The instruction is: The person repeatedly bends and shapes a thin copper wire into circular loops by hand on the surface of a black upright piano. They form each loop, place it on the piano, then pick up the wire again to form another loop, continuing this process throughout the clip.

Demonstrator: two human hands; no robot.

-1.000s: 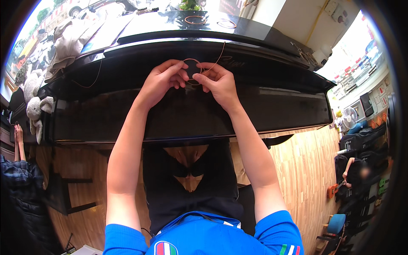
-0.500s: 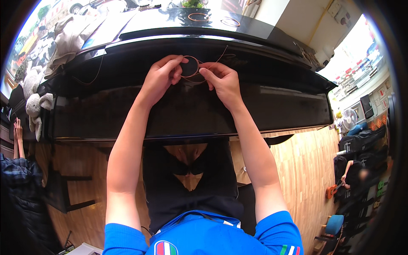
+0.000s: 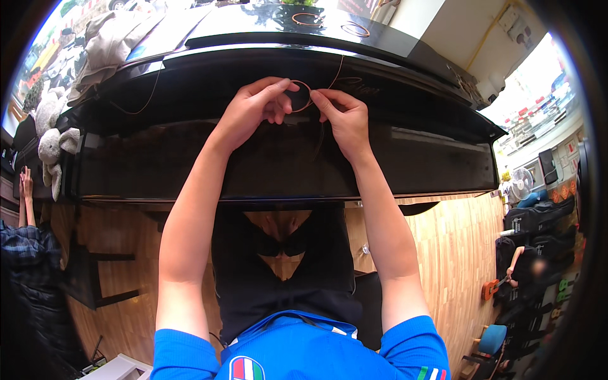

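Observation:
My left hand (image 3: pixel 258 106) pinches a small coil of thin copper-coloured string (image 3: pixel 301 82) between thumb and index finger; its other fingers are loosely curled. My right hand (image 3: pixel 344 115) grips the same coil at its right side with thumb and forefinger. A loose end of string rises from there toward the top edge of a glossy black piano (image 3: pixel 437 152), over whose front both hands are held. Two more coils, one (image 3: pixel 307 19) left of the other (image 3: pixel 354 28), lie on the piano top.
Grey plush toy (image 3: pixel 50 151) and cloth (image 3: pixel 107 44) sit at the left. Another person's hands (image 3: pixel 26 183) show at far left, near a dark chair (image 3: pixel 88 278). At right are a person holding a ukulele (image 3: pixel 489 290), a fan (image 3: pixel 521 183) and a blue stool (image 3: pixel 493 339).
Both hands have moved slightly up and to the right with the coil. My right hand's fingers have shifted along it, and the loose string end now hangs differently.

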